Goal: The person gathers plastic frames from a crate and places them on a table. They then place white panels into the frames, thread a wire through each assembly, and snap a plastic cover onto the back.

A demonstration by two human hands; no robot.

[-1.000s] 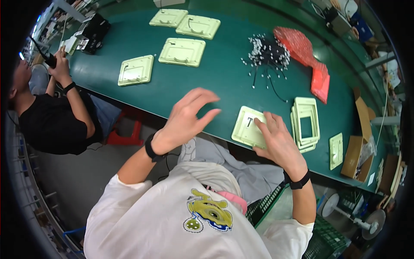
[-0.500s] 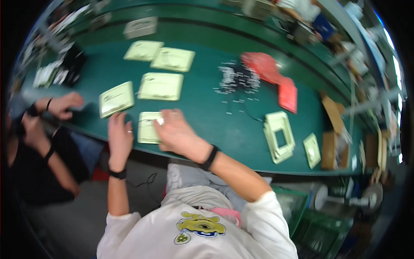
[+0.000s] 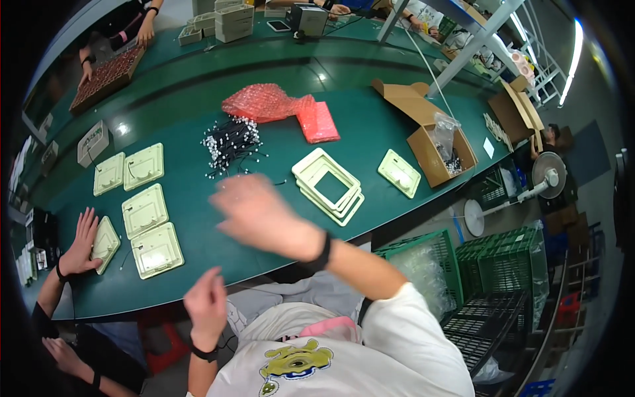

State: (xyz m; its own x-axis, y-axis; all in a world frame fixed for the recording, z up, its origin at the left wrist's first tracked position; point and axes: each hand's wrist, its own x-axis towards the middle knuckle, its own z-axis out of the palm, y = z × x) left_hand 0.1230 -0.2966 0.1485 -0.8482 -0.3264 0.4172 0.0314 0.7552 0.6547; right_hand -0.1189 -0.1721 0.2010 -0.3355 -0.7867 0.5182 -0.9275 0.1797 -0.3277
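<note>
My right hand, blurred by motion, is over the green table beside a pile of black cables with white ends. Its fingers look stretched out, and I see nothing held. Just off the table's front edge my left hand is closed, fingers bent together, with nothing showing in it. Left of my hands, cream plastic panels lie flat; the nearest panel touches another panel. To the right are stacked cream open frames and a single cream panel.
At far left a co-worker's hand rests against a tilted cream panel. Red bubble wrap lies behind the cables. An open cardboard box stands at right. Green crates and a white fan are beyond the table edge.
The view has turned rightward. Both my hands have left the near panel, my right moving toward the cables and my left back to the table edge. The co-worker's hand has reached a panel.
</note>
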